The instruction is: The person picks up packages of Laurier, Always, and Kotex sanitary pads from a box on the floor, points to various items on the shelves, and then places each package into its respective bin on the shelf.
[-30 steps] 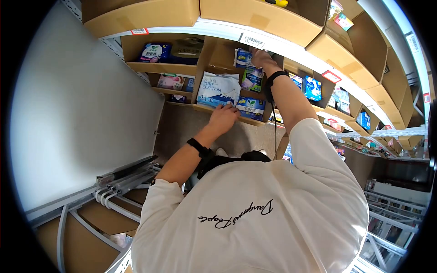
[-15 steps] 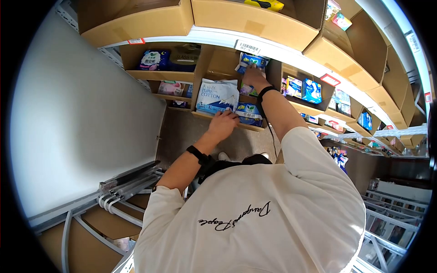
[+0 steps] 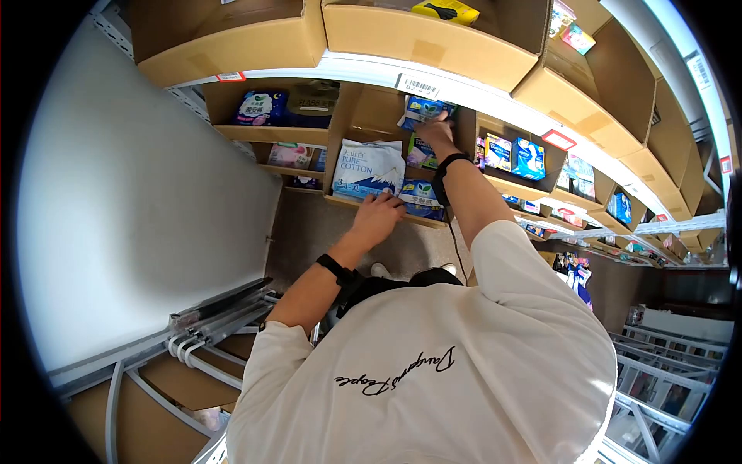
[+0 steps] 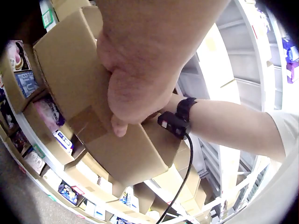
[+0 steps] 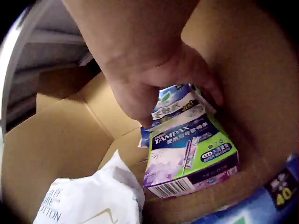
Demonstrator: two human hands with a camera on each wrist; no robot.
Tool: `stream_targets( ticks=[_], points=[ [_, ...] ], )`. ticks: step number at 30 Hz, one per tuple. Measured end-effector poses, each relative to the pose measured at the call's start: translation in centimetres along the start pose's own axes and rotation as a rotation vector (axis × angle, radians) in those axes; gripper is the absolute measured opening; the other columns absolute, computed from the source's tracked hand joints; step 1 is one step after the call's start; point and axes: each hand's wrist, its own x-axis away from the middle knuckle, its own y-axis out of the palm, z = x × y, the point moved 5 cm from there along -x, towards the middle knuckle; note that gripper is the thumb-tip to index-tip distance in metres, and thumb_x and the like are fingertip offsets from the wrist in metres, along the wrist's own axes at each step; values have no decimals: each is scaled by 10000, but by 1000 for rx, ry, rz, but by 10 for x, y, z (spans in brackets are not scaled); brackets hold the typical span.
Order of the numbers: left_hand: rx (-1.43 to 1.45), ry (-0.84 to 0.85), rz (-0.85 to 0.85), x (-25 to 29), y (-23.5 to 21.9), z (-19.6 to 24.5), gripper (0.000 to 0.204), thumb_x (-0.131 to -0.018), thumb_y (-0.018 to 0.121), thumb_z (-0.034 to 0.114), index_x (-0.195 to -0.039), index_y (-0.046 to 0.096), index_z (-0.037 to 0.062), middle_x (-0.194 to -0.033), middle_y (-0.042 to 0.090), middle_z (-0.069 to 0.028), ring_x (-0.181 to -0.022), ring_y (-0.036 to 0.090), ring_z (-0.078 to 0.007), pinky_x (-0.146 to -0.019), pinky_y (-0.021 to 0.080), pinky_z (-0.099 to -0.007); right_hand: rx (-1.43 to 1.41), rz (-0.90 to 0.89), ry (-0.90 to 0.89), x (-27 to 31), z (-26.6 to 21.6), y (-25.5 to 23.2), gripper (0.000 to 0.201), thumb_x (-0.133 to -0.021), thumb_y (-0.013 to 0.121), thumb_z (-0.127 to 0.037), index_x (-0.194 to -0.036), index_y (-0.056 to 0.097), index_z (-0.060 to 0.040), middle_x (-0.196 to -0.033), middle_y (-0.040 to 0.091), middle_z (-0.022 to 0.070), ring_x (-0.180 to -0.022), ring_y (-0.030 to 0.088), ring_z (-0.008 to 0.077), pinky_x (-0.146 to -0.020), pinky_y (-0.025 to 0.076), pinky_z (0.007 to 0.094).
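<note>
My left hand (image 3: 377, 216) holds the front wall of a cardboard box (image 3: 340, 124) on the shelf. In the left wrist view one digit of the left hand (image 4: 140, 88) lies against the outside of that wall. A white-and-blue Pure Cotton pack (image 3: 367, 164) stands just behind it. Inside the box my right hand (image 3: 435, 131) grips a blue pack of sanitary pads (image 5: 174, 96), its thumb on one side and fingers on the other. A green-and-purple Tampax box (image 5: 187, 149) lies right in front. Another blue pack of sanitary pads (image 3: 421, 197) is at the box's front right.
Overhead, larger cardboard boxes (image 3: 433, 42) stand on a white shelf edge (image 3: 355, 68). Neighbouring boxes hold a dark blue pack (image 3: 261, 107) on the left and blue boxes (image 3: 528, 158) on the right. A pale wall (image 3: 139, 201) borders the left side.
The right hand has come back from deep at the rear of the box, and the rear blue pack shows more fully. My left hand keeps its place at the front wall.
</note>
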Motion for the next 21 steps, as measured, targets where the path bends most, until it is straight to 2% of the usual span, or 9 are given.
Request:
stream_targets(
  ticks=[1, 4, 5, 7, 11, 12, 16, 18, 21],
  points=[
    [13, -3, 4, 0, 2, 0, 198, -853, 644, 220, -1030, 670, 134, -1217, 620, -3, -1220, 515, -240, -954, 433, -465, -3, -3, -5, -4, 1, 1, 974, -800, 714, -530, -1428, 182, -10, -1457, 340, 311, -1310, 450, 433, -1042, 440, 455],
    [37, -6, 19, 0, 4, -1, 194, -849, 647, 214, -1023, 672, 132, -1215, 620, -3, -1223, 514, -243, -951, 434, -466, -109, 64, 28, -12, 3, -1, 709, -878, 653, -296, -1413, 260, -45, -1268, 583, 267, -1225, 558, 361, -1009, 465, 416],
    [53, -1, 36, 0, 5, 0, 192, -846, 649, 212, -1019, 674, 131, -1215, 621, -2, -1225, 513, -245, -950, 436, -466, -110, 60, 28, -15, 1, 0, 709, -878, 653, -296, -1413, 260, -45, -1268, 583, 267, -1225, 558, 361, -1009, 465, 416],
    [40, -10, 20, 0, 2, 2, 192, -844, 651, 212, -1016, 675, 130, -1217, 621, -2, -1226, 512, -247, -951, 438, -464, -31, 90, -219, -14, -13, -2, 684, -898, 622, -278, -1437, 263, -61, -1253, 585, 269, -1191, 573, 385, -992, 487, 404],
    [-3, -14, 5, -2, -1, 3, 197, -842, 656, 218, -1017, 677, 128, -1213, 623, -1, -1222, 514, -245, -953, 440, -452, 243, 81, -162, 18, -28, 6, 764, -841, 663, -331, -1467, 298, -89, -1442, 420, 227, -1259, 519, 383, -1009, 477, 442],
    [-7, -11, 6, -3, -2, 3, 197, -842, 656, 218, -1017, 677, 128, -1213, 623, -1, -1222, 514, -245, -953, 440, -452, 310, -16, -148, 29, -28, 5, 840, -808, 686, -347, -1491, 270, -89, -1505, 329, 212, -1286, 494, 385, -1017, 467, 441],
    [-13, -20, 16, -1, 0, 4, 212, -842, 659, 232, -1028, 680, 133, -1213, 624, 0, -1227, 513, -241, -955, 436, -463, 407, -178, -180, 27, -15, 14, 952, -773, 720, -417, -1498, 231, -43, -1492, 321, 289, -1324, 457, 385, -1028, 458, 460],
    [-31, -20, 34, 0, 1, 5, 216, -843, 659, 236, -1033, 681, 136, -1215, 624, 2, -1227, 514, -239, -954, 435, -463, 590, -422, -137, 24, -8, 18, 931, -767, 727, -385, -1492, 252, -46, -1473, 389, 230, -1326, 464, 360, -1011, 474, 440],
    [23, -20, 20, -2, 3, 4, 223, -844, 657, 243, -1042, 683, 144, -1217, 629, 6, -1232, 512, -238, -952, 433, -458, 610, -376, -145, 18, -6, 17, 869, -785, 727, -403, -1462, 307, -56, -1426, 467, 161, -1303, 484, 376, -1004, 471, 462]
  ],
)
